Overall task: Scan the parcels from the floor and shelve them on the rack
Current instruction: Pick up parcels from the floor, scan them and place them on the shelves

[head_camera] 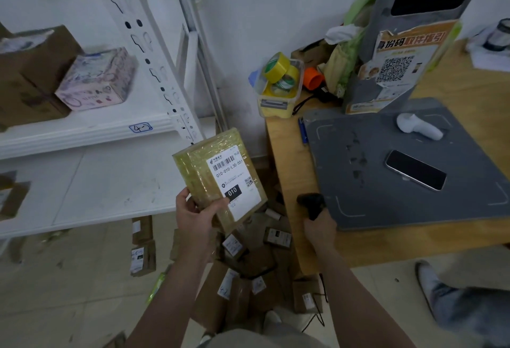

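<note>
Rolls of yellow and green-striped tape [280, 70] are sitting in a clear plastic tub with a yellow base [276, 106], which is standing at the far left corner of the wooden worktop [287, 171]. The white metal rack [82, 132] on the left is holding a pink patterned box [96, 79] and brown cartons [36, 71] on its upper shelf, and another brown carton [11, 198] is showing at the left edge of the shelf below. The left hand [196, 215] is gripping a flat parcel wrapped in yellowish tape [220, 173] by its near corner, thumb on the top face, and is holding it tilted in the air between the rack and the worktop, with its white barcode label [233, 182] facing up. The right hand [320, 230] is clasping a black handheld scanner [311, 204] by its grip at the near left corner of a grey scanning mat [358, 182] that is lying on the worktop. A dark phone [415, 170] and a white handheld device [419, 126] are resting on the mat, well apart. A grey post with a torn QR-code poster [397, 66] is rising behind the mat, and an orange cap [313, 78] is lying beside the tub. Brown labelled parcels [248, 264] are lying heaped on the floor beneath the raised parcel, against the worktop's left side.
</note>
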The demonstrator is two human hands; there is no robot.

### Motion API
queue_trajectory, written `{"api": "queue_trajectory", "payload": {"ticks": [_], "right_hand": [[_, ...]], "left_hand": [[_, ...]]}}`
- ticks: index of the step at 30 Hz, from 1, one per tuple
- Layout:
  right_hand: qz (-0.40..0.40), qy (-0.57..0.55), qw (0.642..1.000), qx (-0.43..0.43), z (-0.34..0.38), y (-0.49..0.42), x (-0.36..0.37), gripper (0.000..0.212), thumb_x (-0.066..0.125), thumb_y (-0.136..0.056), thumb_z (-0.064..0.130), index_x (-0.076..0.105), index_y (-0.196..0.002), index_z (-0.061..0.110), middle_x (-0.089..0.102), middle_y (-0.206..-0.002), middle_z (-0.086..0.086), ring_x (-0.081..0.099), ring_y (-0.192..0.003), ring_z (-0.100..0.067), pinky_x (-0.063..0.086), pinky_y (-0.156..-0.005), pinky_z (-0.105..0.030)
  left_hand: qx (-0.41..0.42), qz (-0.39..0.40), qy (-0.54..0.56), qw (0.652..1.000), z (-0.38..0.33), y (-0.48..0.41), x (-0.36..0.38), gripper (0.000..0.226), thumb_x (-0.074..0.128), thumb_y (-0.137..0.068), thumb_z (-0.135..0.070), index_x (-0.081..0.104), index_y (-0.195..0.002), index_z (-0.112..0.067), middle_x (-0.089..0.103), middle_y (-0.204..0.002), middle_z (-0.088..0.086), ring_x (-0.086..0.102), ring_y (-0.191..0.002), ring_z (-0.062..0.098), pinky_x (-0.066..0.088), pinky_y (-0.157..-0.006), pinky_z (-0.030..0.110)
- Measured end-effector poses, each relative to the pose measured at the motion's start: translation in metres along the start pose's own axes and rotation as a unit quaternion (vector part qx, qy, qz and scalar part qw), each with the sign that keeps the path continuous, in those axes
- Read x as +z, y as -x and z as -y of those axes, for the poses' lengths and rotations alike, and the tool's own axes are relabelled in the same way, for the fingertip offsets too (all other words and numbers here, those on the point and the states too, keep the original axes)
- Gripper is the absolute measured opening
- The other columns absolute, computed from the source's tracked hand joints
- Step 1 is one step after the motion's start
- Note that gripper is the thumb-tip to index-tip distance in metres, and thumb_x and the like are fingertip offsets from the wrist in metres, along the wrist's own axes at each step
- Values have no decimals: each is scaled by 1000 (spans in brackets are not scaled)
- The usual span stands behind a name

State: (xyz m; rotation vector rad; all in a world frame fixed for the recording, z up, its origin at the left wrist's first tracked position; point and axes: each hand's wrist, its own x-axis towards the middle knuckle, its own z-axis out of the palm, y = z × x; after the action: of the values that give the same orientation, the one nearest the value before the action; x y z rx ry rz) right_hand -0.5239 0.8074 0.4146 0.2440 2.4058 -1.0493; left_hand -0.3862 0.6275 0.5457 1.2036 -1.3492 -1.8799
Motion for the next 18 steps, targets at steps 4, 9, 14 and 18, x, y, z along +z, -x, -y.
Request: {"api": "queue_trajectory", "payload": {"ticks": [4,9,14,18], "right_hand": [[-31,-6,999,-11,-2,-4,7,47,61,-87,7,46,-131,0,53,-129,-21,51,-119,-36,51,-90,-44],[-190,-3,981,-45,18,20,13,78,73,-83,23,32,-146,2,40,-146,-20,34,-136,-37,31,-110,-48],[-195,-67,961,-184,73,62,18,65,74,-85,21,43,-139,5,49,-136,-11,43,-129,-27,33,-112,-36],[-121,-96,950,-270,112,95,33,47,70,-89,21,51,-132,19,53,-125,4,49,-116,-11,45,-97,-29]], "left_hand": [[-7,-5,-4,1000,4,-4,-2,71,80,-72,9,51,-133,-14,69,-116,8,68,-108,32,60,-78,45],[-4,0,-2,1000,4,-4,-4,71,80,-73,8,50,-133,-16,69,-118,7,67,-106,28,58,-69,38],[-2,4,20,1000,0,-6,-17,70,79,-74,8,50,-134,-16,69,-118,6,68,-104,22,58,-60,26],[-5,-9,49,999,-8,-10,-45,70,80,-73,7,54,-132,-21,71,-117,2,69,-108,25,60,-74,39]]}}
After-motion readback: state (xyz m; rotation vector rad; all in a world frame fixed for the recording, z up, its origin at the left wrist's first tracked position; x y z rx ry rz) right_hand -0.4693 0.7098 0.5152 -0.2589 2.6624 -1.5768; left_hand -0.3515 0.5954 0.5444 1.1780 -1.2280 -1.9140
